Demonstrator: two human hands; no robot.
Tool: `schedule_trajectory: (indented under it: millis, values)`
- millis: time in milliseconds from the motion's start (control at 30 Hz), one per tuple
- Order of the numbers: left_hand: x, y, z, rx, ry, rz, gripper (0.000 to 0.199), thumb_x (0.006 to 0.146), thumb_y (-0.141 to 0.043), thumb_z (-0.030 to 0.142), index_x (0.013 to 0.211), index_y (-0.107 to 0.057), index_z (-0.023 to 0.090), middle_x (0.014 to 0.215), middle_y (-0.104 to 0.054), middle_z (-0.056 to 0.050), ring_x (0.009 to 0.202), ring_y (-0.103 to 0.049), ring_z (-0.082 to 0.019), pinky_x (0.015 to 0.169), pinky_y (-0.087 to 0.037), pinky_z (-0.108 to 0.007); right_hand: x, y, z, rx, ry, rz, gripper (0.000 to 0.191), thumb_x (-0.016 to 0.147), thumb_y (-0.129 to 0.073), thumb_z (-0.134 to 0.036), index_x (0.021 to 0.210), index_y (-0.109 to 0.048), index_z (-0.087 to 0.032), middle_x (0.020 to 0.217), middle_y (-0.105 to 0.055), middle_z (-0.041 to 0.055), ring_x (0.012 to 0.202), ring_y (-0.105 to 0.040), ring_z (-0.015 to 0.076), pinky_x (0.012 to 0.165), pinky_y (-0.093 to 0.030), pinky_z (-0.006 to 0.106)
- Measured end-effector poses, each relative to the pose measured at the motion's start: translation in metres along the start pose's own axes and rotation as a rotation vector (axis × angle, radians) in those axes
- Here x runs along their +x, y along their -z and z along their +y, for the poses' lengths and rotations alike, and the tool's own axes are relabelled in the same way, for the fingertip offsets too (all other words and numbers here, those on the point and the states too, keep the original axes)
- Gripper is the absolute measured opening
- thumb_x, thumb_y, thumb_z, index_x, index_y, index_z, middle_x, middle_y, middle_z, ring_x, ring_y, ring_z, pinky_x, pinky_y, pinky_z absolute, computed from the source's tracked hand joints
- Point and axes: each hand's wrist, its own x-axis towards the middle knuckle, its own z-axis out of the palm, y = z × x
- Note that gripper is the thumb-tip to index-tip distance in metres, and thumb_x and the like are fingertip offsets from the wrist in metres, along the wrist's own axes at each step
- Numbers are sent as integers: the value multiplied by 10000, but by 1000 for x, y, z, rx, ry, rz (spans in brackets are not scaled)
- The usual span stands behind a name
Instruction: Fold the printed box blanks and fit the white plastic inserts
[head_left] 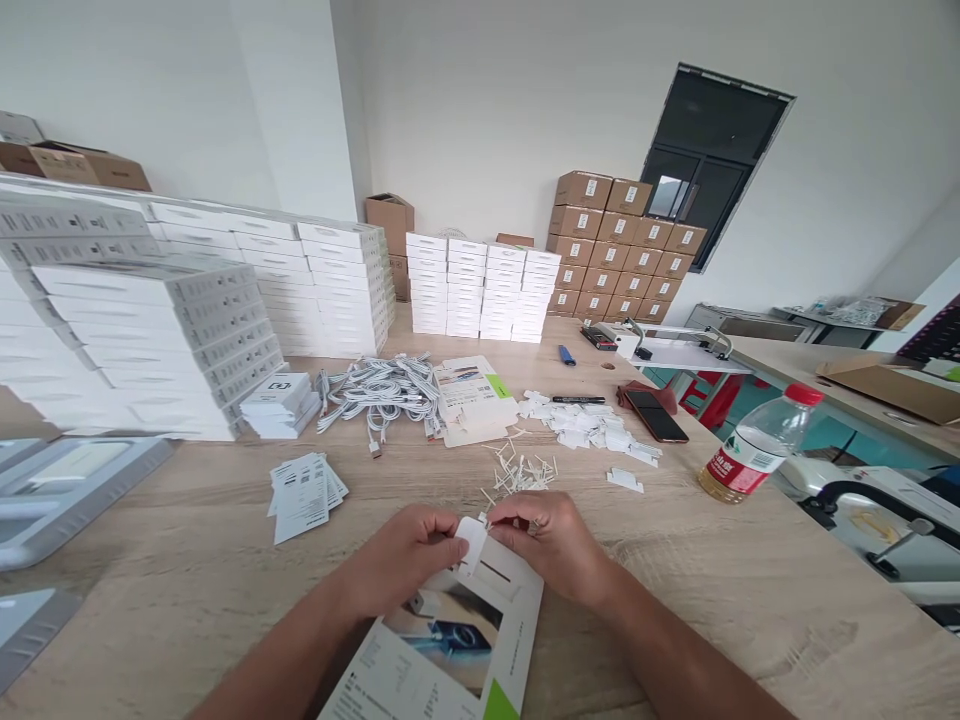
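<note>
A flat printed box (435, 665) with a photo panel and a green corner lies in front of me on the wooden table. At its far end, my left hand (409, 560) pinches a small white rounded piece (472, 538) between thumb and fingers. My right hand (562, 550) has its fingertips closed at the upper end of that piece; whatever they grip is too small to make out. Just beyond my hands lies a loose heap of short white sticks (525, 468). Several printed cards (304, 495) lie to the left.
Bundled white cables (382, 390), a flattened carton (472, 400) and white paper bits (592, 425) lie farther back. White box stacks (165, 340) rise on the left above grey trays (82, 510). A bottle (761, 445) and phone (656, 415) are at right.
</note>
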Motion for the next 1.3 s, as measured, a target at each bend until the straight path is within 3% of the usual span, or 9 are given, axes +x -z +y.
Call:
schedule_trajectory:
  millis: [233, 433, 567, 700, 933, 1167, 1300]
  values:
    - [2, 0, -1, 50, -1, 13, 279, 835, -569, 405, 694, -596, 166, 621, -450, 42, 566, -393, -109, 549, -325, -222, -1, 3, 3, -68, 91, -46, 145, 906, -614, -217, 858, -745, -253, 858, -757, 23, 757, -687, 170, 696, -519, 277]
    - [0, 0, 0, -31, 29, -11, 267, 838, -580, 403, 765, -661, 159, 650, -540, 28, 573, -450, -115, 553, -339, -221, 0, 2, 3, -80, 58, -52, 176, 890, -602, -157, 778, -707, -243, 787, -716, -4, 706, -651, 147, 641, -476, 247]
    - [-1, 0, 2, -34, 20, -13, 278, 847, -577, 406, 820, -699, 157, 691, -593, 13, 606, -495, -128, 581, -370, -226, 0, 1, 2, -95, 41, -9, 133, 867, -628, -153, 833, -721, -242, 733, -693, -11, 656, -629, 138, 603, -457, 233]
    - [-1, 0, 4, 3, 11, 6, 270, 848, -573, 398, 781, -683, 160, 679, -583, 15, 602, -488, -128, 581, -372, -227, 0, 1, 1, -98, 36, -5, 115, 885, -633, -208, 891, -739, -253, 746, -710, -5, 651, -638, 144, 600, -469, 239]
    - [-1, 0, 5, 26, 1, 17, 245, 839, -559, 370, 722, -635, 169, 647, -528, 28, 589, -450, -120, 563, -348, -224, 0, 1, 2, -77, 61, -14, 143, 893, -618, -217, 835, -743, -253, 788, -739, 7, 683, -660, 154, 626, -486, 254]
    - [0, -1, 3, 67, 21, 38, 263, 837, -563, 371, 670, -583, 168, 613, -478, 40, 566, -404, -107, 538, -312, -221, 0, 0, -2, 67, -133, 1, 122, 803, -657, -156, 720, -721, -219, 695, -691, -15, 623, -601, 134, 558, -444, 229]
    - [2, -2, 2, 40, 64, 49, 259, 834, -570, 388, 715, -628, 166, 621, -517, 36, 560, -419, -109, 522, -311, -220, 1, -2, -3, 109, -166, 4, 93, 779, -683, -155, 706, -700, -209, 693, -672, -21, 633, -586, 129, 576, -445, 228]
